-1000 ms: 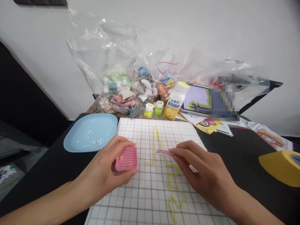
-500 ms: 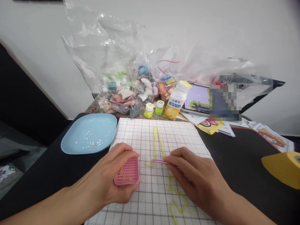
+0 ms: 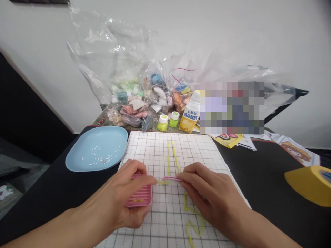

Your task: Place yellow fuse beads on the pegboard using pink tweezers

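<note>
My left hand (image 3: pixel 126 193) grips a small pink ridged bead tray (image 3: pixel 145 193) with a few yellow beads in its grooves. Its index finger reaches past the tray toward a short yellow-green bead row (image 3: pixel 163 182). In my right hand (image 3: pixel 209 193) are pink tweezers (image 3: pixel 170 179), their tips over that same row. Both hands are above a white gridded board (image 3: pixel 144 148). Yellow-green bead outlines (image 3: pixel 176 158) run up the board and also down beside my right hand, which hides part of them.
A blue plate (image 3: pixel 77 148) with scattered white beads lies at the left. Behind the board stand two small jars (image 3: pixel 162 124) of green beads, a yogurt bottle (image 3: pixel 190 115) and bagged beads (image 3: pixel 131 112). A yellow tape roll (image 3: pixel 305 184) is at right.
My left index finger has stretched out over the tray's corner toward the bead row. The tweezers have shifted slightly left. The view has moved a little.
</note>
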A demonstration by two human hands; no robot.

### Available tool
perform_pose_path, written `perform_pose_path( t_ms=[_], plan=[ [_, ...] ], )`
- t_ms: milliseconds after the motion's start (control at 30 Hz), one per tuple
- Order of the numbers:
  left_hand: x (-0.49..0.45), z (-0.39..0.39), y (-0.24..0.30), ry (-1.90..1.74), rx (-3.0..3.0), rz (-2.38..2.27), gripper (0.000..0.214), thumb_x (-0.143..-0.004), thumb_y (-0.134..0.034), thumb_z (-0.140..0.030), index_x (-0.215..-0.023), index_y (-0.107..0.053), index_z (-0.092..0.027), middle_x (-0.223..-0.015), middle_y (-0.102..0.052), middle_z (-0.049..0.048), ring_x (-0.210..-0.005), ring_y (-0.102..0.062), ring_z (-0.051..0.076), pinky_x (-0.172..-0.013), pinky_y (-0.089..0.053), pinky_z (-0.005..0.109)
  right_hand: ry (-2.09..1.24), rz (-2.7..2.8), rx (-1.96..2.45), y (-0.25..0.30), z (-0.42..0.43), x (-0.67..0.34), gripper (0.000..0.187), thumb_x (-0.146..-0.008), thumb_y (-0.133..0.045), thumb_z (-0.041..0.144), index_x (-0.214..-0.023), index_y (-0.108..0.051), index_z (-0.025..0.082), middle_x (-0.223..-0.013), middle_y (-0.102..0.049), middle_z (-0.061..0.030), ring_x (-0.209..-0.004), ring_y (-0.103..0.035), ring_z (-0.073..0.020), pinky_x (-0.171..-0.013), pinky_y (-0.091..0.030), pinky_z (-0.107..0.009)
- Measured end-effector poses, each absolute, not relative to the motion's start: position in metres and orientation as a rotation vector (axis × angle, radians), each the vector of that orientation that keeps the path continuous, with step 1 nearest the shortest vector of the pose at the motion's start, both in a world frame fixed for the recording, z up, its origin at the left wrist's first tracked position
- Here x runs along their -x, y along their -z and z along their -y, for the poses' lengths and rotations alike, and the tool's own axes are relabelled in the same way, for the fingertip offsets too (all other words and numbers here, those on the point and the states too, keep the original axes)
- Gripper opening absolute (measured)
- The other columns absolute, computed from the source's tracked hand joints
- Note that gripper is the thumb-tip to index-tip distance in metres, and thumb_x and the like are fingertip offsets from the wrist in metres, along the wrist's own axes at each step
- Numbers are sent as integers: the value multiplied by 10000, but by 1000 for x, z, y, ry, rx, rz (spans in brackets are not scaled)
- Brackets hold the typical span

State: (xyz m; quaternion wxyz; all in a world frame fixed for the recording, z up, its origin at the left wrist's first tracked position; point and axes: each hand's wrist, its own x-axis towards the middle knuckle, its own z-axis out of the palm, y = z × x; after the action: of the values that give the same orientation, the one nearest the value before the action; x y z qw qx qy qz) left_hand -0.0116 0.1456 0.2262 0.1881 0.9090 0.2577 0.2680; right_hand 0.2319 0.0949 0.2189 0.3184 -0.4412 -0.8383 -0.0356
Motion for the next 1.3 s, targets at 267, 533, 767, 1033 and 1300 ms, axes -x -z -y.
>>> perform_pose_path(
  t_ms=[267, 533, 767, 1033, 1300],
  plan=[
    [12, -147, -224, -739, -2580, -708, 445, -759, -514, -50, -1137, -509, -285, -1006, -468, 31, -838, -568, 187, -719, -527, 332, 68, 2210, 1159, -218, -94, -231, 152, -972, -471, 139, -1078, -572, 180, -877, -633, -42, -644, -647, -145, -466, -472, -265],
    [13, -145, -220, -759, -2556, -689, 477, -777, -510, -63, -1193, -514, -298, -1031, -454, 38, -844, -567, 186, -682, -521, 309, 120, 2142, 1180, -219, -96, -232, 137, -981, -479, 167, -1079, -572, 195, -874, -634, -26, -620, -637, -122, -469, -473, -255],
    [15, -147, -220, -767, -2550, -698, 445, -765, -533, -58, -1132, -567, -307, -1022, -466, 31, -840, -565, 185, -698, -514, 325, 95, 2159, 1180, -219, -94, -234, 146, -983, -472, 158, -1087, -568, 194, -881, -622, -28, -624, -615, -117, -459, -452, -253],
    [17, -149, -222, -826, -2535, -724, 441, -743, -565, -25, -1102, -574, -280, -1035, -463, 29, -863, -547, 174, -685, -504, 280, 5, 2203, 1156, -217, -95, -229, 163, -981, -459, 138, -1090, -572, 184, -879, -618, -41, -663, -635, -140, -493, -477, -270],
    [13, -152, -219, -874, -2614, -712, 397, -752, -531, -41, -1086, -592, -247, -1002, -499, 55, -837, -536, 199, -649, -497, 307, 57, 2192, 1158, -216, -97, -227, 156, -988, -458, 160, -1089, -572, 192, -881, -627, -37, -653, -645, -138, -484, -477, -267]
  ],
)
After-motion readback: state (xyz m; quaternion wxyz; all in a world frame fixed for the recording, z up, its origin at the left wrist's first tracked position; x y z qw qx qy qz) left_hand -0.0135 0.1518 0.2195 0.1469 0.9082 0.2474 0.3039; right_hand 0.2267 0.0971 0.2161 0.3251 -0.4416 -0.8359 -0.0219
